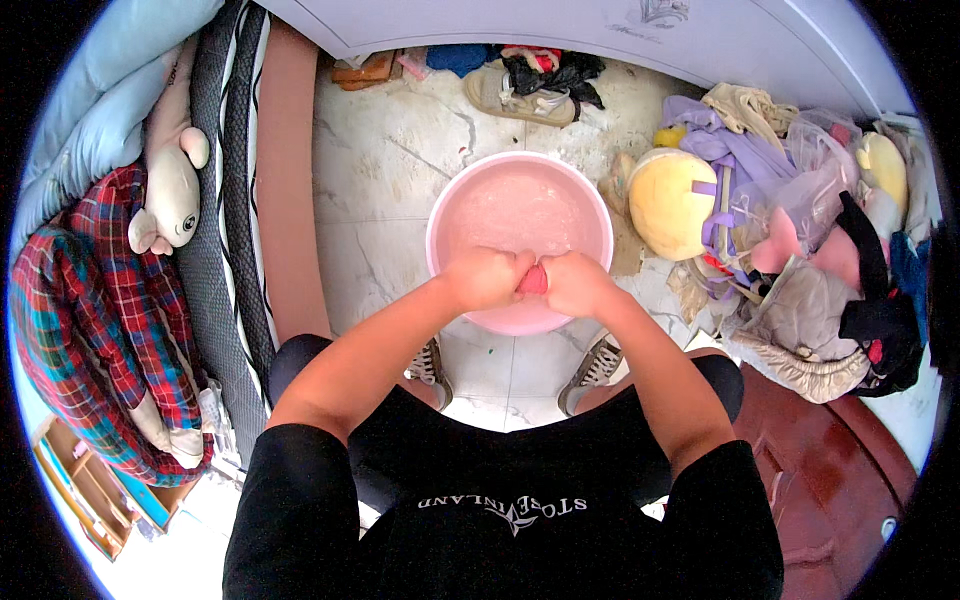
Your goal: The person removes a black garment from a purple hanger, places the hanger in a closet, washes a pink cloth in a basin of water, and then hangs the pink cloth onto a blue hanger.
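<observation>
A round pink plastic basin (433,247) stands on the floor between my feet, with what looks like water inside. Above its near side, my left hand (491,277) and my right hand (576,283) are closed side by side on a bunched red cloth (533,280). Only a short piece of the cloth shows between the two fists; the rest is hidden in my fingers.
A heap of clothes (810,300) with a yellow plush toy (669,204) lies right of the basin. Beyond it are a sandal (517,101) and black cloth (570,75). A mattress (240,172) edges the left; a reddish-brown surface (825,465) is at lower right.
</observation>
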The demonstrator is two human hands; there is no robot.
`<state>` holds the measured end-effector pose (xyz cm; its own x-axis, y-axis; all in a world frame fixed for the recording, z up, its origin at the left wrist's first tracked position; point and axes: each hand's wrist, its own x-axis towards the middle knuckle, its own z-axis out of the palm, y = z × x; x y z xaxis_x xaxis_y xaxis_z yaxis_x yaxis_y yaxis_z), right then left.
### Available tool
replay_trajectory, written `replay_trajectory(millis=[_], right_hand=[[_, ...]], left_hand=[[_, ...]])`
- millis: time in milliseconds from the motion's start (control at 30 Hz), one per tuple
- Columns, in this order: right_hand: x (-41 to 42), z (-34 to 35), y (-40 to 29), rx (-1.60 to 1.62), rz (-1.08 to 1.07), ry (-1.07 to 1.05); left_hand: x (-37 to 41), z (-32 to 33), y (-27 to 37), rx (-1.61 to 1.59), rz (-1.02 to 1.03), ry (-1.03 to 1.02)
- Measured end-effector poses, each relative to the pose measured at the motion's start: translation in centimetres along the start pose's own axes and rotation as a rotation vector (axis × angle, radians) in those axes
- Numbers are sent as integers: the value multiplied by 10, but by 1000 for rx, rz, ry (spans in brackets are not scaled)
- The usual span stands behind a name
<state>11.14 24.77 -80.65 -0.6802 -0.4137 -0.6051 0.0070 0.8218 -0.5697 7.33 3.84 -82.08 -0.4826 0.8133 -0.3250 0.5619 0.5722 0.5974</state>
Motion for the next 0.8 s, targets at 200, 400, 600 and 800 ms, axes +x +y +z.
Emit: replay_trajectory(millis=[200, 400, 600, 800], right_hand=[[-2, -1, 11, 187, -65, -149], [2, -5, 14, 225, -51, -134], [-36, -13, -34, 13, -36, 298], [-178, -115, -149, -260, -240, 529]], left_hand=[[0, 19, 6, -53, -15, 19], [4, 15, 2, -24, 13, 68], [-15, -41, 43, 331, -20, 284], [-120, -154, 169, -165, -318, 163]])
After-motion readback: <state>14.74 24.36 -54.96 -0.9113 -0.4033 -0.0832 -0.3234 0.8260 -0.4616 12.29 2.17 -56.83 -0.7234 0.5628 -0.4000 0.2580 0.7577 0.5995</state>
